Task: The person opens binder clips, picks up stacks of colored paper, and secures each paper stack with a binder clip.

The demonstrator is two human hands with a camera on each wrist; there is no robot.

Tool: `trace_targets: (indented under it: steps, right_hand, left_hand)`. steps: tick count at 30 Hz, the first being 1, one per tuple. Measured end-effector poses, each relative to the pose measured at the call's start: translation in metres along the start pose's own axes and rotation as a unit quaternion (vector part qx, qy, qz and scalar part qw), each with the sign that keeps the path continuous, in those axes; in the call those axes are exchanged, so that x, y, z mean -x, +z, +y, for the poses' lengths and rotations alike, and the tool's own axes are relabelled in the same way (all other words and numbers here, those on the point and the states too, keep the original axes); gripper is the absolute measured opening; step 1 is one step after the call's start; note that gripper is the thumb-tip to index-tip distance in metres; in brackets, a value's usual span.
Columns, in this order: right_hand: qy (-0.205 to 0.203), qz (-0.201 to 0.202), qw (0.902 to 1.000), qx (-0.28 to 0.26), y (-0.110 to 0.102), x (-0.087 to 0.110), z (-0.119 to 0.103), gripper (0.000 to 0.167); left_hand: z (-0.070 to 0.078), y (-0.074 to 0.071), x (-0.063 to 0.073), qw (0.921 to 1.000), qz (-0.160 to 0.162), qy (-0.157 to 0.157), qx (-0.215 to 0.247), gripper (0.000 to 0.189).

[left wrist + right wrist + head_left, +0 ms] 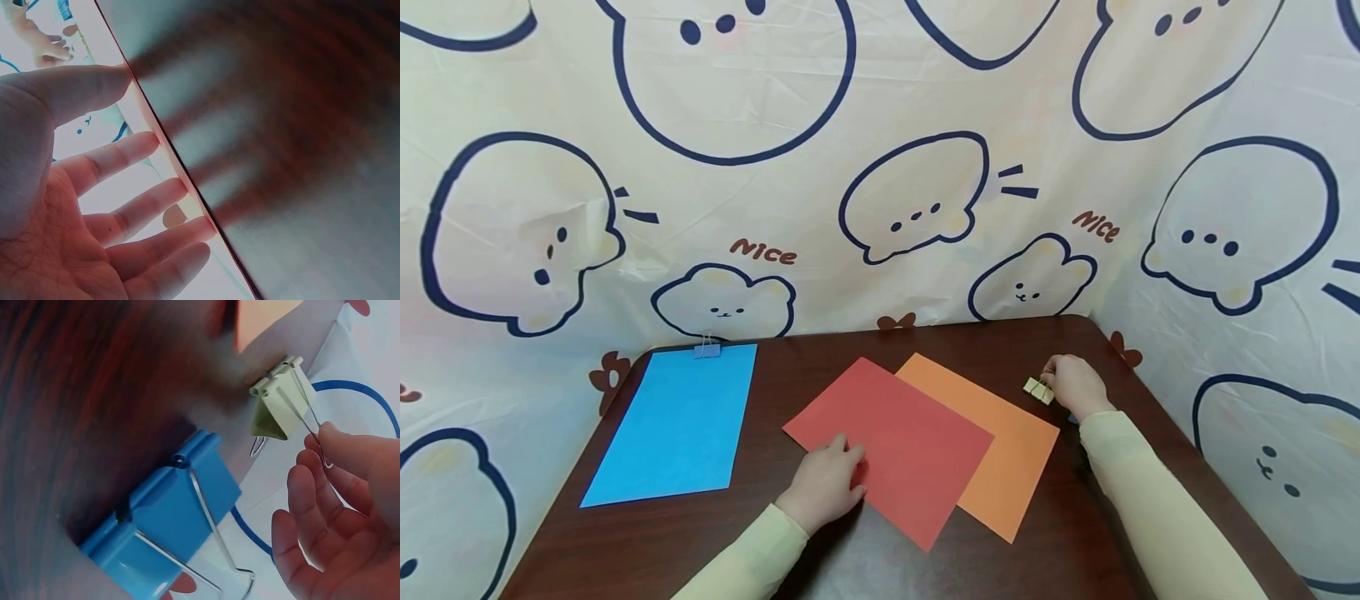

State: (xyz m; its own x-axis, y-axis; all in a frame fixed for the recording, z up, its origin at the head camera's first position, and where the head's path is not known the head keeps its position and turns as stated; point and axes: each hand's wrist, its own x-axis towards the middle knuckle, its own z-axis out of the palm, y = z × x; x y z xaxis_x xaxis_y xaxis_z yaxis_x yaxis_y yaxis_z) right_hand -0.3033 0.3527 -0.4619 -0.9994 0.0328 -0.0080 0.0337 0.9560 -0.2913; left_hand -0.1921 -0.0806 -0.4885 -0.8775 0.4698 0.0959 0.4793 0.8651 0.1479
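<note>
My left hand (824, 483) rests on the lower left edge of a red sheet of paper (898, 442), its fingers spread and extended. The left wrist view shows the fingertips (147, 142) touching down along a thin edge. An orange sheet (1000, 450) lies partly hidden under the red one. At the far right, my right hand (1075, 385) pinches a wire handle of a pale yellow binder clip (284, 403) between thumb and fingers. A larger blue binder clip (162, 519) stands close by that hand; in the head view the arm mostly hides it.
On the left of the dark brown table (760, 550) lies a bright blue sheet (681, 429) with a blue-grey binder clip (707, 351) on its far edge. A cloth (820, 200) with cartoon drawings hangs behind the table and along its sides.
</note>
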Motion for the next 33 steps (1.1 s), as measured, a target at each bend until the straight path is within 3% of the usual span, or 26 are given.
trace_targets:
  steps: [9, 23, 33]
  right_hand:
    - [-0.044, 0.038, 0.9981, 0.021, 0.003, 0.005, -0.009, 0.011]
    - [-0.108, 0.105, 0.9861, 0.069, 0.011, 0.015, -0.015, 0.008]
    - [-0.143, 0.118, 0.9788, 0.087, 0.016, 0.018, -0.018, 0.016]
  left_hand:
    - [-0.001, 0.002, 0.000, 1.0000, 0.006, 0.002, -0.005, 0.037]
    - [0.000, -0.002, 0.000, 1.0000, 0.003, 0.000, 0.005, 0.037]
    - [0.000, -0.002, -0.001, 1.0000, 0.000, -0.003, 0.005, 0.039]
